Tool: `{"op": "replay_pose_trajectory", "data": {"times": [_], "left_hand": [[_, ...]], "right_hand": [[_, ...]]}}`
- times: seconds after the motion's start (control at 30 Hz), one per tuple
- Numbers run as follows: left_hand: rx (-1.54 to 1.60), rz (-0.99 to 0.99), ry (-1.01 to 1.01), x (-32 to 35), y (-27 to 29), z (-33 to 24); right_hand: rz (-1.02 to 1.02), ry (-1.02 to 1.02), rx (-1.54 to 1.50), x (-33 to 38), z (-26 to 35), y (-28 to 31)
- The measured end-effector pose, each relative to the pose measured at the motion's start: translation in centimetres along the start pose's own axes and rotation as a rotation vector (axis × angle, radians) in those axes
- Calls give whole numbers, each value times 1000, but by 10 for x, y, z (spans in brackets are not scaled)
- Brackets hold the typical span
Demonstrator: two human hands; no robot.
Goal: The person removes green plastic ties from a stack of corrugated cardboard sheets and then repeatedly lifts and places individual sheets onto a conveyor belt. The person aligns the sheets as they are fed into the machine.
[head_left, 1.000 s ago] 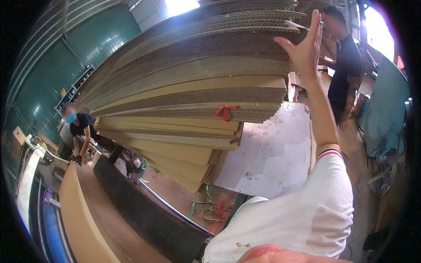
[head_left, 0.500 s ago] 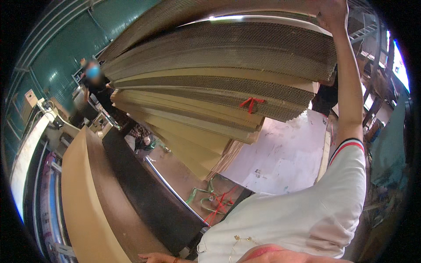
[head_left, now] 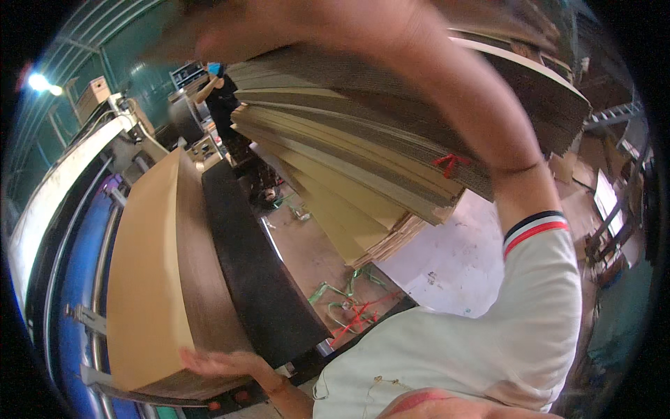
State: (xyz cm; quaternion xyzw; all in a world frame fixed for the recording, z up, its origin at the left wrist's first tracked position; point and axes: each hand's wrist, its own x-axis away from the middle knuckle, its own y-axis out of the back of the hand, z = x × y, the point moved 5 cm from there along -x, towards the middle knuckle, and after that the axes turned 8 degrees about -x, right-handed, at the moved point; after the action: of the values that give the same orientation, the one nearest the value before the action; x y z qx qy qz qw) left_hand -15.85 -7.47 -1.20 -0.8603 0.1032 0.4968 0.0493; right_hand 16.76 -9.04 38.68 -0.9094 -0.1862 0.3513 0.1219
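My left hand (head_left: 220,364) lies with its fingers stretched out against the near end of a tall stack of brown cardboard sheets (head_left: 145,272) on the machine at left. Across the top of the view reaches my right arm, its hand (head_left: 335,28) smeared by motion, so its grip does not show. That hand is over a large fanned pile of corrugated cardboard sheets (head_left: 349,202), with wavy edges facing me. A red tie (head_left: 450,164) sticks out of this pile near its right end. Part of the upper pile is hidden behind my right forearm.
A machine with blue rollers (head_left: 84,258) runs along the left. Beside the stack is a long black surface (head_left: 255,279). A pale sheet-covered surface (head_left: 447,258) sits under the pile. Red and green straps (head_left: 352,307) litter the floor. A co-worker (head_left: 223,105) stands at the far end.
My right hand has swept left from the upper right corner across the pile. My left hand has come further up into view beside the stack. The view has shifted.
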Motion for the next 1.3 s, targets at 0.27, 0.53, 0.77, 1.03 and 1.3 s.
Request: {"op": "replay_pose_trajectory", "data": {"times": [0.27, 0.53, 0.77, 1.03, 1.3], "left_hand": [[1409, 1266, 793, -175, -121, -215], [1322, 1735, 424, -230, -112, -322], [1215, 1501, 264, -217, -99, -327], [1074, 1306, 273, -212, -150, -276], [1029, 1157, -232, -191, -93, -217]], "right_hand": [[-19, -128, -429, 12, 82, 1], [-40, -193, -527, 31, 71, 25], [-207, -278, -456, 55, 31, 64], [-847, -1077, -179, 178, -47, 194], [-714, -1743, -1880, 271, -148, 186]]}}
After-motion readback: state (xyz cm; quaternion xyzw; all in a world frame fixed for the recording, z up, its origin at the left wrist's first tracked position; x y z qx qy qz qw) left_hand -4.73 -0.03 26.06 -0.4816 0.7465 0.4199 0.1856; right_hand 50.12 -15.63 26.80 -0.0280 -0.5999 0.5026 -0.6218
